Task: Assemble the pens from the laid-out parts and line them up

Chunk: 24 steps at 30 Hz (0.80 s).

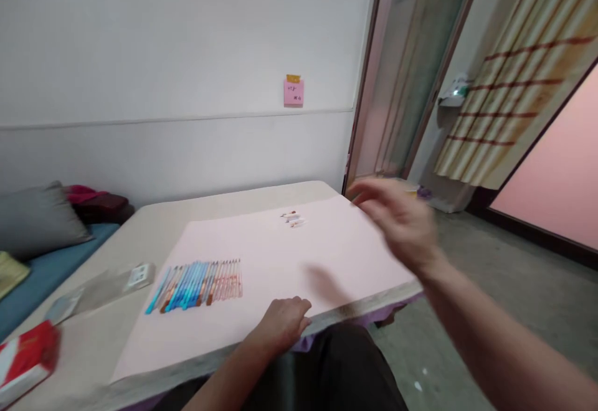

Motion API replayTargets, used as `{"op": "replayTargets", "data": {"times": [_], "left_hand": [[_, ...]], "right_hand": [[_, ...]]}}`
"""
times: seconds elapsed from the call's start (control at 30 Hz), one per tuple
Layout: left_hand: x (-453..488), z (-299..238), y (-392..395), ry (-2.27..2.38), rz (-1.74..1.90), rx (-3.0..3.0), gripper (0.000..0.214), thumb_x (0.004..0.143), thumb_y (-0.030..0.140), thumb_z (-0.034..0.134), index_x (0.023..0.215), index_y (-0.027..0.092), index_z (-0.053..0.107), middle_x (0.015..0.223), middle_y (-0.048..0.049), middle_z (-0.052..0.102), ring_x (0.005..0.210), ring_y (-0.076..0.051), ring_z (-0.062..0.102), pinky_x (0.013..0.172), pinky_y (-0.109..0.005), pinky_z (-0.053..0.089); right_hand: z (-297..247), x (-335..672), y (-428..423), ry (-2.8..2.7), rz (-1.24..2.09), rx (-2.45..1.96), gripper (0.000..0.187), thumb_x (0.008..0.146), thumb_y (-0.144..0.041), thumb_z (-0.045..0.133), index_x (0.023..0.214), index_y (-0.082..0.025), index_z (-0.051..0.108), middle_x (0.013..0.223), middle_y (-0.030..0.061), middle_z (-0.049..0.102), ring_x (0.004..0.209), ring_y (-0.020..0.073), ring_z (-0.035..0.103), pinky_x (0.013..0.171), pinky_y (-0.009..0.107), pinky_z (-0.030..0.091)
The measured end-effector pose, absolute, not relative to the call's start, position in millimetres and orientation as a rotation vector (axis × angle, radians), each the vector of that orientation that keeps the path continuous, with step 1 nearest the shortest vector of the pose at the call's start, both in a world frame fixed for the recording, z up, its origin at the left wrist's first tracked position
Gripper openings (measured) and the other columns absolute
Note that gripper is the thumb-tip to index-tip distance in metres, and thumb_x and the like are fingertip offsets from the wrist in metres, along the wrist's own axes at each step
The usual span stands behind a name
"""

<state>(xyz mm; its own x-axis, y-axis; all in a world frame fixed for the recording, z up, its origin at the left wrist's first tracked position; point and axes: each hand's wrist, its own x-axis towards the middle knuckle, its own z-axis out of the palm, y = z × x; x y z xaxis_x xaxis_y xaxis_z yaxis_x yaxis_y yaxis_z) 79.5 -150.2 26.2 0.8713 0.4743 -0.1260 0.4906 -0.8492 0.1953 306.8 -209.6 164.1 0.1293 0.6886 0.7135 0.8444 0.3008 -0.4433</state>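
My left hand (283, 321) rests knuckles-up on the near edge of a pale pink sheet (327, 255), its fingers curled under; nothing shows in it. My right hand (402, 221) hangs blurred in the air above the sheet's right edge, fingers loosely extended and holding nothing that I can see. A row of several pens (196, 283), blue ones on the left and pinkish ones on the right, lies side by side on the sheet, left of my left hand. Three small items (292, 219) lie at the far side of the sheet.
The sheet covers a beige table (154, 224). A clear plastic sleeve (100, 289) and a red-and-white box (25, 361) lie at its left. A grey cushion (37, 218) sits on a blue seat. A pink note (293, 91) hangs on the wall.
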Motion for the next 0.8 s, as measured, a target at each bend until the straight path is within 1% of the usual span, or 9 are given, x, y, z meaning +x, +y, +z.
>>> {"op": "replayTargets", "data": {"times": [0.07,0.1,0.2,0.27,0.33,0.43,0.53,0.6,0.8], "left_hand": [[88,11,-132,0.778,-0.082,2.791,0.027,0.088,0.032,0.039,0.106,0.022,0.055,0.102,-0.0061,0.064,0.094,-0.020,0.060,0.080,-0.032,0.044],[91,3,-123,0.804,-0.064,2.767,0.027,0.088,0.031,0.039,0.108,0.022,0.055,0.103,-0.0061,0.064,0.095,-0.020,0.060,0.081,-0.032,0.044],[94,-14,-99,0.877,0.040,2.653,0.027,0.087,0.029,0.042,0.109,0.022,0.055,0.104,-0.0057,0.064,0.098,-0.020,0.059,0.083,-0.031,0.043],[95,-20,-85,0.931,0.148,2.556,0.026,0.088,0.028,0.040,0.107,0.022,0.056,0.102,-0.0048,0.065,0.095,-0.019,0.060,0.083,-0.030,0.043],[97,-21,-73,0.994,0.221,2.472,0.026,0.089,0.028,0.037,0.106,0.023,0.056,0.099,-0.0043,0.065,0.090,-0.018,0.061,0.079,-0.030,0.043],[101,-20,-59,1.061,0.232,2.424,0.026,0.090,0.028,0.035,0.106,0.023,0.055,0.096,-0.0047,0.064,0.086,-0.018,0.061,0.074,-0.029,0.043],[104,-20,-50,1.085,0.144,2.446,0.024,0.090,0.026,0.034,0.100,0.022,0.056,0.095,-0.0055,0.063,0.085,-0.018,0.061,0.069,-0.028,0.043],[104,-20,-46,1.088,0.087,2.450,0.023,0.090,0.024,0.034,0.097,0.022,0.055,0.094,-0.0056,0.063,0.084,-0.018,0.061,0.067,-0.027,0.042],[112,-26,-41,1.087,0.026,2.410,0.022,0.090,0.024,0.034,0.098,0.022,0.055,0.095,-0.0059,0.062,0.086,-0.019,0.061,0.068,-0.027,0.043]], "right_hand": [[127,309,-171,-1.662,-0.084,-1.524,0.026,0.089,-0.031,0.048,0.112,-0.022,0.058,0.104,0.0051,0.065,0.085,0.0163,0.061,0.075,0.031,0.050],[103,312,-151,-1.714,-0.018,-1.595,0.024,0.088,-0.029,0.049,0.109,-0.022,0.060,0.103,0.0051,0.066,0.085,0.0168,0.062,0.075,0.030,0.050],[29,324,-96,-1.890,0.053,-1.844,0.024,0.085,-0.021,0.051,0.107,-0.021,0.062,0.109,0.0057,0.065,0.101,0.0197,0.058,0.087,0.032,0.045],[-8,334,-62,-1.858,0.039,-1.970,0.025,0.085,-0.020,0.050,0.107,-0.022,0.062,0.110,0.0049,0.065,0.105,0.0196,0.056,0.089,0.031,0.043],[-33,344,-29,-1.778,0.029,-2.057,0.028,0.087,-0.020,0.046,0.112,-0.019,0.059,0.115,0.0081,0.062,0.107,0.0203,0.054,0.087,0.031,0.043],[-55,357,18,-1.651,-0.009,-2.164,0.033,0.090,-0.024,0.040,0.119,-0.017,0.053,0.122,0.0101,0.057,0.108,0.0214,0.053,0.087,0.032,0.042],[-67,369,53,-1.595,-0.047,-2.211,0.036,0.089,-0.023,0.039,0.123,-0.016,0.048,0.125,0.0105,0.054,0.113,0.0227,0.049,0.092,0.032,0.039],[-73,377,67,-1.590,-0.055,-2.227,0.038,0.089,-0.022,0.039,0.125,-0.015,0.046,0.126,0.0108,0.054,0.115,0.0230,0.048,0.092,0.032,0.038],[-85,387,75,-1.612,-0.054,-2.260,0.037,0.091,-0.020,0.033,0.125,-0.014,0.044,0.111,0.0133,0.062,0.102,0.0235,0.055,0.083,0.031,0.040]]}}
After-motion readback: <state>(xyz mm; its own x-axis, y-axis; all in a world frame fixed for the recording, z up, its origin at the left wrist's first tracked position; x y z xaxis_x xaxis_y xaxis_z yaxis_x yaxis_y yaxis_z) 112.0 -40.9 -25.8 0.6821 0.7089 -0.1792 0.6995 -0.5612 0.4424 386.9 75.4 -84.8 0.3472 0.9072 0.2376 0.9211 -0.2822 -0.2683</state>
